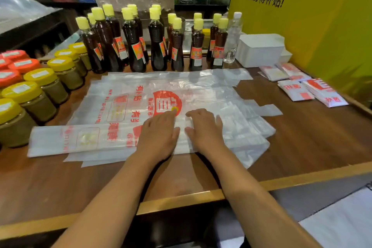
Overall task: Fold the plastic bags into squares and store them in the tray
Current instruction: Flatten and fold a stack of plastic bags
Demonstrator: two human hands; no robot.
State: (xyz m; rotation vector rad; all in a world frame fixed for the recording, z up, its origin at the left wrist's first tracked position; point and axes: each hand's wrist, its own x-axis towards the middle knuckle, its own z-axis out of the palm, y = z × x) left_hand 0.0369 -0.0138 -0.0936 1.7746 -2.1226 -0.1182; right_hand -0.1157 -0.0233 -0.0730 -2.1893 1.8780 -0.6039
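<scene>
In the head view, a stack of flat plastic bags (pixel 161 94) is spread over the middle of the wooden counter (pixel 314 137), printed side up, so that each can be worked where it lies. Along the near edge of the stack one bag has been folded lengthwise into a long strip (pixel 80 139), and this strip is judged to be the piece now being folded.

The left hand (pixel 159 137) is laid flat on the strip's right part, fingers straight and spread, nothing being gripped. The right hand (pixel 205 129) is laid just beside it in the same way, palm down and fingers extended. Both are pressed on the plastic side by side, apparently so that trapped air is pushed out and the crease is held flat before the strip is folded across into a square.

Several finished squares (pixel 302 84) are laid at the far right of the counter, well apart from the stack and near the white tray (pixel 259 50), which is set against the yellow wall (pixel 322 26). They are not yet in the tray, so storing is judged to be still ahead.

Bottles (pixel 136 42) and jars (pixel 40 88) are lined along the back and left, away from the working space.
</scene>
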